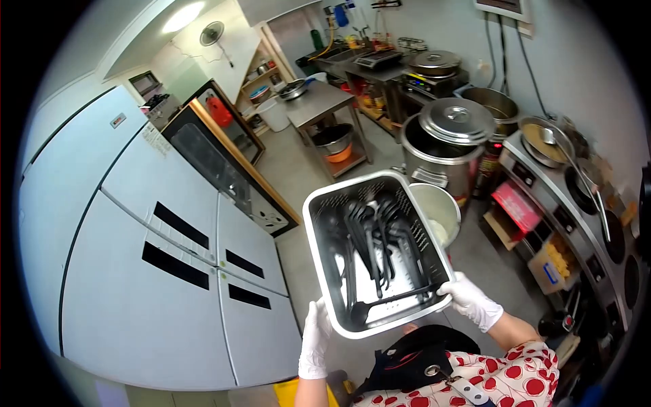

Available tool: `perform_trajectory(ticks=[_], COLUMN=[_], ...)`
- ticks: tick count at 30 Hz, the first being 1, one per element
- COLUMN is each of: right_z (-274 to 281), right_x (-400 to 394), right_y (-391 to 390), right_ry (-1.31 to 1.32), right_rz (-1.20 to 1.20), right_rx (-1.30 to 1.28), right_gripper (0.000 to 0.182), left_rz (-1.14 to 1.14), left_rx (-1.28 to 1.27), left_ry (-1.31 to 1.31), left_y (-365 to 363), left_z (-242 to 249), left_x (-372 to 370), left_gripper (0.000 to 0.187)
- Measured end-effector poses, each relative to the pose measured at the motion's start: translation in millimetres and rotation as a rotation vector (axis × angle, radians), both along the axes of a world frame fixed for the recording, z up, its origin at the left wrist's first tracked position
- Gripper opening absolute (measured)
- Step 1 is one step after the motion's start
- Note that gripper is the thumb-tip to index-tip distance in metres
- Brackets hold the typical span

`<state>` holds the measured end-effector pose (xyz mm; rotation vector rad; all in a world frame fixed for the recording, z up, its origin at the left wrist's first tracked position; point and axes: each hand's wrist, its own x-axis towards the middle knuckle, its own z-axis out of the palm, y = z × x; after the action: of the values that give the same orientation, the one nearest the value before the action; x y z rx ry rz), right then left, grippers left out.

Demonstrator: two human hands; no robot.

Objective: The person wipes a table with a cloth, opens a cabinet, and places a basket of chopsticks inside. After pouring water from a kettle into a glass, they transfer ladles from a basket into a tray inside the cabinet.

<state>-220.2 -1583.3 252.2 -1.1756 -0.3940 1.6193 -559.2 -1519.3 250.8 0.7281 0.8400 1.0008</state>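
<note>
From where I'm standing: the person is holding the perforated metal tray (317, 249) out in front of the body, over the floor. Right hand (469, 302), white-gloved, is closing on the tray's near right corner, thumb lying over the rim. Left hand (315, 341), also gloved, is bracing the tray's near left side; fingers are mostly hiding behind it, so can't tell how far they're curling. Black utensils (369, 234) are lying bunched inside the tray, mostly lengthwise; one long-handled black utensil (400, 296) is lying crosswise at the near end. White bucket (453, 205) is standing just past the tray's right side, partly hiding behind it. Stockpot (439, 163) is sitting beyond the tray, right of centre; steel table (320, 103) is standing farther beyond. Refrigerator (152, 305) is standing left of the tray, cooktop (557, 178) right.
</note>
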Motion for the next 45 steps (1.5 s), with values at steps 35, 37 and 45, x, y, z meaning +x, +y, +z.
perform_trajectory(ticks=[35,37,45], right_z=[-21,-17,-77], right_x=[-98,-104,-144], right_y=[879,941,1147], right_ry=[-0.311,-0.186,-0.061], right_rz=[0.272,0.187,0.211], right_rx=[0.015,0.123,0.079], right_gripper=[0.035,0.035,0.031], left_rz=[0.076,0.179,0.488], left_rx=[-0.386,-0.350,-0.246], left_ry=[-0.044,-0.073,-0.155], left_y=[865,911,1101], left_z=[-63,-49,-102], left_x=[-79,-77,-127], left_gripper=[0.026,0.016,0.029])
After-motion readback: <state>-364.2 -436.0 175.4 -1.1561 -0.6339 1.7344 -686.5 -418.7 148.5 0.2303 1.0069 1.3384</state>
